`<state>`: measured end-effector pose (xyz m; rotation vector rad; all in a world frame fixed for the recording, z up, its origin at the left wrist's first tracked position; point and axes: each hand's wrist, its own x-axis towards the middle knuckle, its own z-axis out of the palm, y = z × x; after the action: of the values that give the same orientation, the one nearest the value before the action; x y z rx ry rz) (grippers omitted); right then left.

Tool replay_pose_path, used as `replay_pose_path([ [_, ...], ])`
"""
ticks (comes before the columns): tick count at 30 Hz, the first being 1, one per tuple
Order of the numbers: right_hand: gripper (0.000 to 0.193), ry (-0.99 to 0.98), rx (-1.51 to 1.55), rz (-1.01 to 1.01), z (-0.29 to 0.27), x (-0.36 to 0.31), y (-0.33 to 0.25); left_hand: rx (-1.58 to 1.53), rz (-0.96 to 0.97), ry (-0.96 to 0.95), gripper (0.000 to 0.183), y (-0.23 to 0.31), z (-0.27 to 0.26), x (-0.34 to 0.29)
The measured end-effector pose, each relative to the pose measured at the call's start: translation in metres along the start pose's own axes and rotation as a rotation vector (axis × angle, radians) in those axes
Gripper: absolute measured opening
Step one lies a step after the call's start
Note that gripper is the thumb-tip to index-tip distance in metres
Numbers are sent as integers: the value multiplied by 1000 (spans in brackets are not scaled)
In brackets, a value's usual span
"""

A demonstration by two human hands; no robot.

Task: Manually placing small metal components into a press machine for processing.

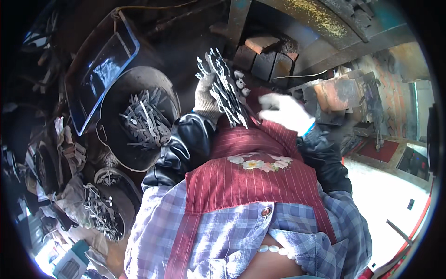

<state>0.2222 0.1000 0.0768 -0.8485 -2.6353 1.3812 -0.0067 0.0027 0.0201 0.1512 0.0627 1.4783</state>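
metal strips (pixel 225 93) stand as a thick bundle in my left hand (pixel 206 100), in front of my body and above my lap, tilted with one end away from me. the gloved fingers are wrapped round and pressed together on them, thumb side on the left and fingertips showing past the right edge, probably because so many loose, slightly bent pieces would slide apart in a lighter hold. my right hand (pixel 285 111), in a pale glove, is just beside the bundle; it is blurred and washed out by light, so i cannot tell whether its fingers are spread or pinching anything. the gloves seem meant to spare my skin from rough edges, and the dark shiny sleeves (pixel 190 139) and red striped apron (pixel 251 181) likely guard my clothes. to my left a round bucket (pixel 113 109) holds more strips in a jumble, seemingly placed there for easy reach. farther out are a blue-edged panel (pixel 100 69) on the left and bricks (pixel 262 44) ahead
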Motion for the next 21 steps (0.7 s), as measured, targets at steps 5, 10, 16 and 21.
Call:
replay_pose_path([
  [5,30,52,-384,-70,36,-3,4,-37,123,87,50,-5,-4,1],
  [10,28,78,-294,-36,27,-13,-5,24,75,226,52,-4,-14,-2],
  [16,24,50,925,296,-2,-52,-4,163,104,297,51,-3,-21,-1],
  [21,24,506,1476,341,-10,-94,13,359,88,260,53,-10,-5,2],
])
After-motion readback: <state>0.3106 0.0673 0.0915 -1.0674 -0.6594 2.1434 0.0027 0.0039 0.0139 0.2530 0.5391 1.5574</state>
